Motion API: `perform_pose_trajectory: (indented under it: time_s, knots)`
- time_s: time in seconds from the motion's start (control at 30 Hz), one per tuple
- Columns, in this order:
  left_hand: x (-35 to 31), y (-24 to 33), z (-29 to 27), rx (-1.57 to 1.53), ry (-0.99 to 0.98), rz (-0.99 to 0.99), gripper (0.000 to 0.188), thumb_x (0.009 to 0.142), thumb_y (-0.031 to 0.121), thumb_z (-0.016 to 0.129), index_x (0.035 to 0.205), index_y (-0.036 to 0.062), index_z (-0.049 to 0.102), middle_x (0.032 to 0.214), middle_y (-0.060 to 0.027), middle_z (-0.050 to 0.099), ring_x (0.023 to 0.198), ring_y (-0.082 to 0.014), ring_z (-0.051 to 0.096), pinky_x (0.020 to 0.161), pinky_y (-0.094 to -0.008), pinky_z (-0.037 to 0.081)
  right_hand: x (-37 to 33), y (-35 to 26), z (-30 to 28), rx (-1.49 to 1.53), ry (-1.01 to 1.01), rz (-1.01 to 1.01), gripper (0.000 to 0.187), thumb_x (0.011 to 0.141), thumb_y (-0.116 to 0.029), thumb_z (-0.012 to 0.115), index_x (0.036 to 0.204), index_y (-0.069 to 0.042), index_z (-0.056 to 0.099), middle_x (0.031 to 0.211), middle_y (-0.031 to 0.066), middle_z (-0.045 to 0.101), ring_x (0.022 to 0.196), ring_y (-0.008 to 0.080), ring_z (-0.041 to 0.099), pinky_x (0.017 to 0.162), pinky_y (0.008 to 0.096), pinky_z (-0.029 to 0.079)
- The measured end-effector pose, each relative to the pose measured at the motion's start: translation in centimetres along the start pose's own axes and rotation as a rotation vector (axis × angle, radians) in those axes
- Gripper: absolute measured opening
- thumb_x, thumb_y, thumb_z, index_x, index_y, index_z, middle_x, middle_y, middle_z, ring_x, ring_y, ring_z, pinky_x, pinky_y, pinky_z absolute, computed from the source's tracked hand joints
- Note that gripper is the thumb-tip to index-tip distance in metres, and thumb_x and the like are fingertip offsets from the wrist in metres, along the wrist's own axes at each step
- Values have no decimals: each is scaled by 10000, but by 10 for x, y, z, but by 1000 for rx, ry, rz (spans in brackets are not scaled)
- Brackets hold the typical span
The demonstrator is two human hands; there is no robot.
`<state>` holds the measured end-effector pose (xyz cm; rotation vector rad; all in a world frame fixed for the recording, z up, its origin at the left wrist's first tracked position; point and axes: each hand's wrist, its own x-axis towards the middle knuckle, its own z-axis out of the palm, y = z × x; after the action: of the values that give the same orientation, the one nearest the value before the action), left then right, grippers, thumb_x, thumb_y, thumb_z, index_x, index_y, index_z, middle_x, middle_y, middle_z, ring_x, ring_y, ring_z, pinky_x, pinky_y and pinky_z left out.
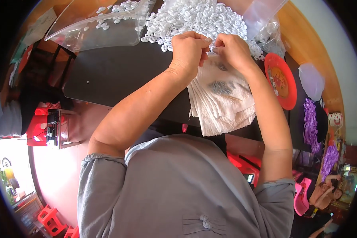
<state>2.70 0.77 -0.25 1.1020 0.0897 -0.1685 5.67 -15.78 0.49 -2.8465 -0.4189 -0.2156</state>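
Both hands meet at the near edge of a large pile of small white oval plastic pieces [194, 18]. My left hand [189, 50] is closed in a pinch, thumb and forefinger pointing right. Close beside it, my right hand [233, 51] pinches too, its fingertips almost touching the left ones. What they hold is too small and too hidden to name. Under the hands lies a folded whitish towel [230, 117], hanging over the table's near edge. A cluster of thin dark metal bits [221, 87] rests on the towel.
A clear plastic bin [97, 37] with more white pieces stands far left on the dark table [115, 71]. To the right are a red round plate [285, 89] and a crumpled clear bag [271, 37]. Purple strands [311, 125] hang beyond. A person [325, 194] sits at far right.
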Motion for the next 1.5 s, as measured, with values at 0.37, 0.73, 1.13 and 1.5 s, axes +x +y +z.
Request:
perform_pose_trajectory:
  time_s: [0.37,0.73,1.13,1.5]
  knots:
    - [0,0,0,6,6,-9,84,827,34,654,788,-25,608,651,-74,569,470,-147,493,404,-269,359,3,3,-5,17,-104,-57,77,790,-117,609,834,-61,637,847,146,673,830,330,642,712,421,481]
    - [-4,0,1,14,-21,-17,69,816,22,644,783,-23,603,645,-72,569,477,-141,494,400,-269,357,-66,18,-21,-49,219,-350,112,816,-39,597,915,-44,547,840,114,607,777,324,611,662,398,478]
    - [-10,-4,-1,43,-43,-43,69,824,32,641,798,-23,609,661,-72,573,500,-141,500,422,-274,364,-138,-102,-87,686,17,-884,226,760,-113,629,943,18,649,752,64,579,602,198,579,520,314,476]
    - [-11,-5,-4,66,-72,-53,90,834,50,651,832,-31,612,676,-69,572,517,-135,514,446,-271,377,-123,-126,-163,411,-392,-1260,358,636,-179,664,925,32,642,667,41,527,497,169,453,413,242,303]
